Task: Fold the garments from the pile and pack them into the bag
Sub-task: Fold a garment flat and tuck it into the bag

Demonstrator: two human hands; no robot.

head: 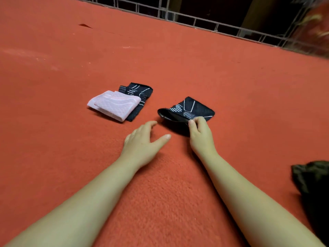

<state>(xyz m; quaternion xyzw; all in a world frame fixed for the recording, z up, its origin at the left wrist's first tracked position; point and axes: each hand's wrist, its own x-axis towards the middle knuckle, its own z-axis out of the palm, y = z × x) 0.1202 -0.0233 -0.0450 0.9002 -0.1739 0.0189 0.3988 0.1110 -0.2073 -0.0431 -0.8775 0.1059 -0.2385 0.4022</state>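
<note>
A small black garment with white line markings [192,108] lies folded on the red cloth surface [160,184]. My right hand [200,133] pinches its near edge, which is lifted into a curl. My left hand [142,141] rests on the red surface just left of it, fingers spread and holding nothing. Farther left lies a folded pink garment [114,106] stacked on top of another folded black garment with white markings [140,91].
A dark crumpled fabric item [313,179] sits at the right edge; I cannot tell whether it is the bag. A metal grille [195,20] runs along the far edge of the red surface, with darkness behind it.
</note>
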